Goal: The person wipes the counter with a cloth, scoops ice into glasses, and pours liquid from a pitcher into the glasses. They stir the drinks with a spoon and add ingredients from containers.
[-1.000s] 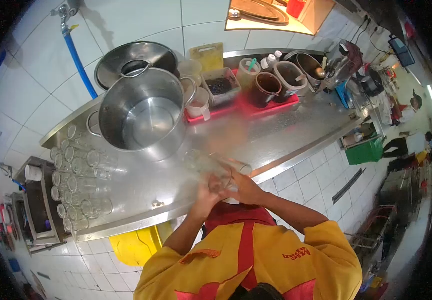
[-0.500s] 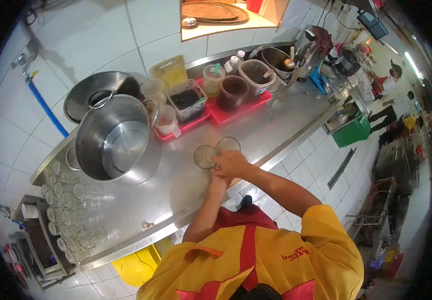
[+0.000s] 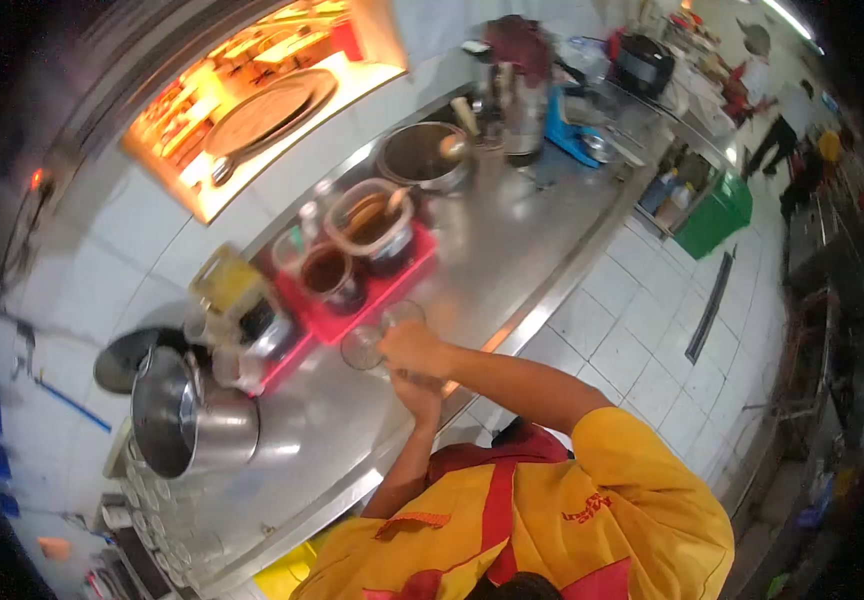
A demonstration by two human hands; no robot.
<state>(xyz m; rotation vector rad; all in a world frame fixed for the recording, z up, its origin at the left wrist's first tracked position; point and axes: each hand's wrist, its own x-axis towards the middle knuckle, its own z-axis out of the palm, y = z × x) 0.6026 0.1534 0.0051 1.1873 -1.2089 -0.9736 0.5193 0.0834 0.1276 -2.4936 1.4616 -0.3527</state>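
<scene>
Two clear glass mugs [image 3: 360,348] are held side by side above the steel counter, in front of the red trays. My right hand [image 3: 412,346] is closed at the mugs, its fingers beside the farther glass mug [image 3: 402,317]. Just below it, my left hand [image 3: 418,392] is closed too, at the nearer mug's handle side. The hands touch or nearly touch, and the fingers partly hide each other and the handles. Motion blur softens both mugs; I see no contents in them.
Red trays [image 3: 357,322] hold tubs of dark and brown contents. A large steel pot [image 3: 167,415] and several glass mugs [image 3: 177,530] stand left on the counter [image 3: 322,450]. Behind are another pot [image 3: 422,150] and a serving window. A green bin [image 3: 717,215] and people are at right.
The view has swung to the right, so the pot and trays sit farther left and lower. Both hands still hold the mugs, now nearer the red trays.
</scene>
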